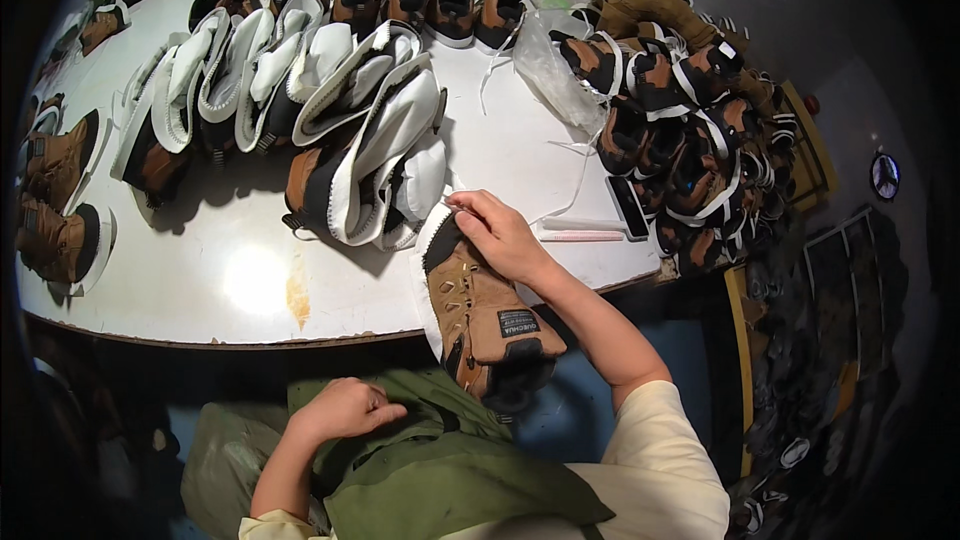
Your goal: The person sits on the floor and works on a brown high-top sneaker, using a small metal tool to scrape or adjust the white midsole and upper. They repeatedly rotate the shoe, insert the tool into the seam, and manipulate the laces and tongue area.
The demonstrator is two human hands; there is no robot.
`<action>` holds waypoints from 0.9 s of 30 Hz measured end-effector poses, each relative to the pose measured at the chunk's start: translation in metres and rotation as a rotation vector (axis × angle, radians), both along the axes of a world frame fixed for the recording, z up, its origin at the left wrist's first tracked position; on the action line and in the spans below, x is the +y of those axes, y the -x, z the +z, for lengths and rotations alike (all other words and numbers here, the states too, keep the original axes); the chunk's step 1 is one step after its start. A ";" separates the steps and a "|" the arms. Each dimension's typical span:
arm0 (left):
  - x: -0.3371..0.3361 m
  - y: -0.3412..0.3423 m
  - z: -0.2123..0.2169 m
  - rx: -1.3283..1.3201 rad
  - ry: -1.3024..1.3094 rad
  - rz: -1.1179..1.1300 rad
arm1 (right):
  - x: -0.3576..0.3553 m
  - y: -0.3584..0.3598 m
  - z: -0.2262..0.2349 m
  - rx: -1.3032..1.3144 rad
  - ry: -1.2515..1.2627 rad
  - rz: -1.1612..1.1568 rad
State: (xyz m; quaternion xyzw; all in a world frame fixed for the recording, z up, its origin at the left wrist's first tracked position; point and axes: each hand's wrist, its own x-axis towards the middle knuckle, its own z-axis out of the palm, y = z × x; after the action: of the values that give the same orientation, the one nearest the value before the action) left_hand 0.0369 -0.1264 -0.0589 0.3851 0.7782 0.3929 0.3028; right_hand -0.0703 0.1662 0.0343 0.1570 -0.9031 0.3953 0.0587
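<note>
So the brown shoe upper [485, 325] is being held by just one hand here: its white-edged toe end is pinched between the thumb and fingers of the right hand [500, 235], while the heel is left dangling below that hand, past the front edge of the surface [200, 270]. Nothing is gripped by the left hand [350, 410]; it's held loosely above the green apron [430, 500], fingers together, well apart from the upper. Honestly, the weak spot is probably that single pinch: if it's loosened, the upper could be dropped lapward, since no support is given at the heel. The white edging could get creased too if it's squeezed too hard. Just left of the right hand, white-lined uppers [385, 170] are bunched close, so they could be knocked askew by a wide swing. And the black phone [627, 208], parked right of that hand near the edge, could be nudged off if the forearm is swept outward.
</note>
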 end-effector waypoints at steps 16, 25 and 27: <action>0.128 0.039 0.009 0.540 -0.072 0.675 | 0.043 -0.115 0.028 0.007 0.429 -0.071; 0.158 0.051 -0.016 0.310 -0.213 0.436 | 0.034 -0.071 -0.050 0.062 0.566 -0.348; 0.163 0.053 -0.002 -0.002 -0.380 0.425 | 0.053 -0.055 -0.046 0.149 0.657 -0.323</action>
State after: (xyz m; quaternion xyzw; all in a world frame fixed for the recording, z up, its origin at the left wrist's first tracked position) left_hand -0.0157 0.0367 -0.0613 0.2627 0.7536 0.5868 0.1366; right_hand -0.0157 0.2193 -0.0114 0.0137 -0.7345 0.6372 0.2329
